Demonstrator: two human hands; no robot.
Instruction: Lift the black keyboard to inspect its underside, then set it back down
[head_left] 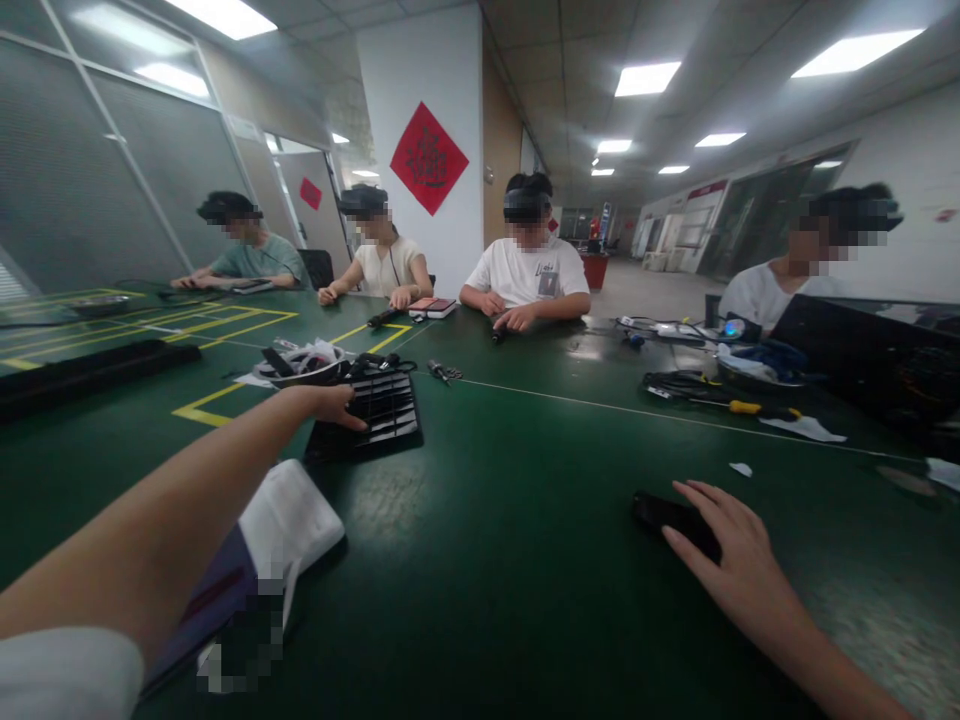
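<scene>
My left hand (pixel 339 404) reaches over the left edge of a black slotted tray (pixel 386 412), its thumb and a finger apart near the slots; the other fingers are hard to make out. On the right, my right hand (pixel 731 545) rests with spread fingers beside and partly over a small black device (pixel 671 518) lying on the green table (pixel 510 560). Under my left forearm lie a white pouch (pixel 296 515) and a purple flat item (pixel 217 590).
A bowl of cables (pixel 307 362) stands behind the tray. Small metal parts (pixel 444 373) lie near the middle. At the right are a cable bundle (pixel 675 385), a yellow-handled tool (pixel 750 408) and a black monitor (pixel 862 350). Several people wearing headsets sit across the table.
</scene>
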